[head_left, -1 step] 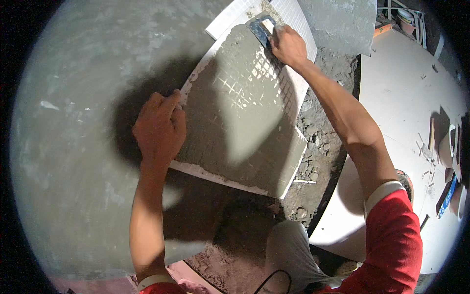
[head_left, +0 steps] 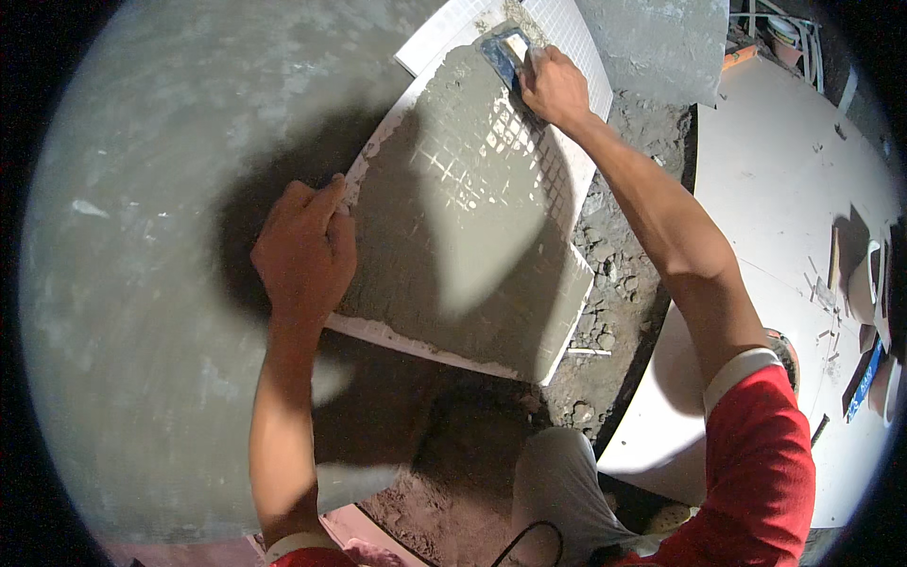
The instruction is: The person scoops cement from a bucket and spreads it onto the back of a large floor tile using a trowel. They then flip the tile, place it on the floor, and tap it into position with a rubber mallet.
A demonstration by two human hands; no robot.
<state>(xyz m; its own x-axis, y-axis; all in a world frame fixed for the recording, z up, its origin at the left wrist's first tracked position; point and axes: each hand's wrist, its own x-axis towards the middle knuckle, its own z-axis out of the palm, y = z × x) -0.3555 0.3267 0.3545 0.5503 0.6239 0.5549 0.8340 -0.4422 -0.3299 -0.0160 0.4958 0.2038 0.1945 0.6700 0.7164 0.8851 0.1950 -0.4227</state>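
Note:
In front of me is a large white tile (head_left: pixel 559 24), its gridded back face up and mostly covered in wet grey mortar (head_left: pixel 482 236). White grid lines show through the mortar near the middle and right. My right hand (head_left: pixel 557 87) is closed round the pale handle of a flat rectangular trowel (head_left: pixel 499 55), whose blade lies on the mortar near the tile's far end. My left hand (head_left: pixel 304 250) grips the tile's left edge with fingers bent over it; some fingertips are hidden.
Left stands a broad grey cement surface (head_left: pixel 132 312). Rubble and dirt (head_left: pixel 609 274) run along the tile's right side. Beyond lie large white tiles (head_left: pixel 775 161) with scraps, a blue-labelled strip (head_left: pixel 864 380) and a white container (head_left: pixel 864 283). Below is my bent knee (head_left: pixel 557 472).

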